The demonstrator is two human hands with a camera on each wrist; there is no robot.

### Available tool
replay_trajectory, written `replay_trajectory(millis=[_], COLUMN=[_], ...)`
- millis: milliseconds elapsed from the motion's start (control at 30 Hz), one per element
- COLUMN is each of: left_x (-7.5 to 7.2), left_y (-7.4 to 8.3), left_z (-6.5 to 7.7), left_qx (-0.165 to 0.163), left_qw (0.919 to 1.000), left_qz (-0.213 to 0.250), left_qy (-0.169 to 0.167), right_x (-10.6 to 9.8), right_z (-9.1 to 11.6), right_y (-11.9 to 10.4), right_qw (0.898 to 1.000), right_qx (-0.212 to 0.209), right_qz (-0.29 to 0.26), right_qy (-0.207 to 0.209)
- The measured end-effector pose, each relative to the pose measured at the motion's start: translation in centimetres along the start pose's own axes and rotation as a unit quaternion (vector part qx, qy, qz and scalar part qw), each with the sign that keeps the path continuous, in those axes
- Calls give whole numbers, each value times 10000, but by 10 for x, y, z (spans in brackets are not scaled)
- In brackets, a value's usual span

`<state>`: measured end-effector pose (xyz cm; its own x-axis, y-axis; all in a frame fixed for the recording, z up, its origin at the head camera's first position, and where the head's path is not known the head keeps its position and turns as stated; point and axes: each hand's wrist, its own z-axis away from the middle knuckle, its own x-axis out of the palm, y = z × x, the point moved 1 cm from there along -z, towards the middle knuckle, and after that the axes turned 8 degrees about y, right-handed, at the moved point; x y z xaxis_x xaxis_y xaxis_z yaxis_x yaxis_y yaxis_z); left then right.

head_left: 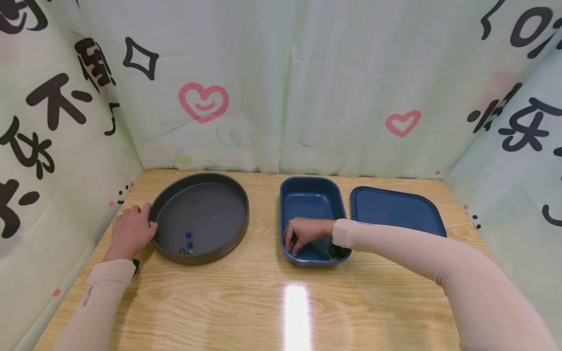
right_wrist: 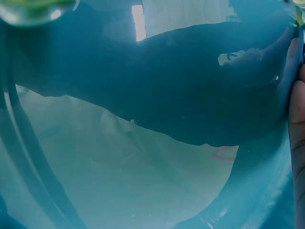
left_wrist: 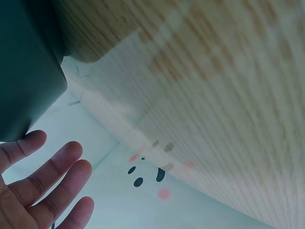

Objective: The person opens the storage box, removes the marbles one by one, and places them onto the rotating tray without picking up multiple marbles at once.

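My left hand is at the left rim of a round dark pan. In the left wrist view its fingers are spread and nearly straight, one fingertip touching the pan's outer wall. Inside the pan lie blue marbles and several other glass marbles. My right hand reaches down into a blue rectangular container, fingers bent toward its front left corner. Close to those fingertips in the right wrist view is a yellow-green glass marble; I cannot tell whether they pinch it.
A flat blue lid lies on the wooden table right of the container, partly behind the right sleeve. Another green marble shows in the container. A printed curtain surrounds the table's back and sides.
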<state>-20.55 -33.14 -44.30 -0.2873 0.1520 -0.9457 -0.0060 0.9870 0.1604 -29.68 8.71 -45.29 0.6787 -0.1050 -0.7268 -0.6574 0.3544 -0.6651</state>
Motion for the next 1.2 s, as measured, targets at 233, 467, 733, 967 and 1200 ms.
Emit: replay_trajectory(millis=[233, 467, 733, 967, 1200], left_x=[1, 1, -1, -3, -1], left_y=[-1, 0, 0, 3, 2], left_z=[0, 0, 0, 0, 0], left_qx=[-7, -36, -32, -60, -52], left_qw=[10000, 10000, 10000, 10000, 10000], left_qz=[-9, -49, 7, 38, 46], left_qy=[-7, -8, 22, 31, 55], right_x=[0, -6, -11, -12, -4], right_z=[1, 4, 10, 13, 12], right_y=[0, -3, -4, -12, -11], right_qw=[9999, 9974, 9938, 9912, 9943], right_qx=[26, 349, 629, 607, 271], right_qz=[87, -81, -207, 243, 488], right_qy=[-90, -625, -892, -1149, -909])
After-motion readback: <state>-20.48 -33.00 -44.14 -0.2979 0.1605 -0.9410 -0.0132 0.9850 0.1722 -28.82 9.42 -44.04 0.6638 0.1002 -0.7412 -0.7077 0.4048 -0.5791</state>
